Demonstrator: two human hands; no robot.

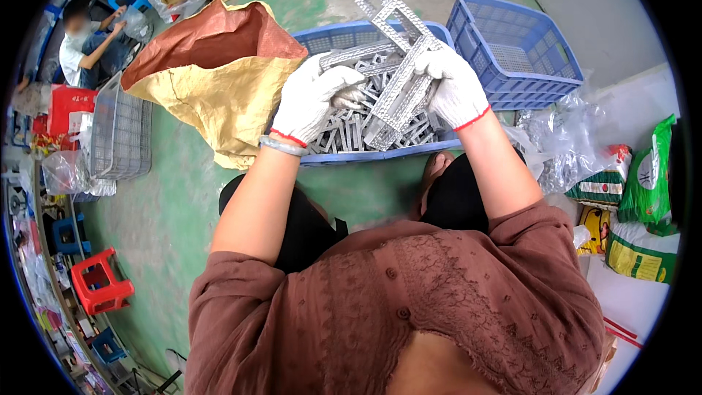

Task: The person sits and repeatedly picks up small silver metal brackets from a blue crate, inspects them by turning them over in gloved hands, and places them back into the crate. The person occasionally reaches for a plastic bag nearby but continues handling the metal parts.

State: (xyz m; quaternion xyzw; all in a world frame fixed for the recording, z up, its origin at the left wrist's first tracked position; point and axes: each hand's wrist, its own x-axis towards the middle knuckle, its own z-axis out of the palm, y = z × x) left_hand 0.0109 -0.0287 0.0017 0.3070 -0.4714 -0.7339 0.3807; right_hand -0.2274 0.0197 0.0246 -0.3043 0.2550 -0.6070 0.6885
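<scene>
Both my hands wear white knit gloves with red cuffs, over a blue plastic crate heaped with grey metal frames. My right hand grips several long rectangular metal frames, tilted up and to the left, with openings through them. My left hand is closed above the left part of the heap, thumb and fingers curled toward each other. What lies between its fingers is hidden by the glove and the nearby metal. An open yellow woven sack with a reddish-brown inside leans beside the crate's left end.
Another blue crate stands at the far right. Clear plastic bags and green packages lie along the right wall. To the left are a grey mesh crate, a red stool and a seated person handling a plastic bag.
</scene>
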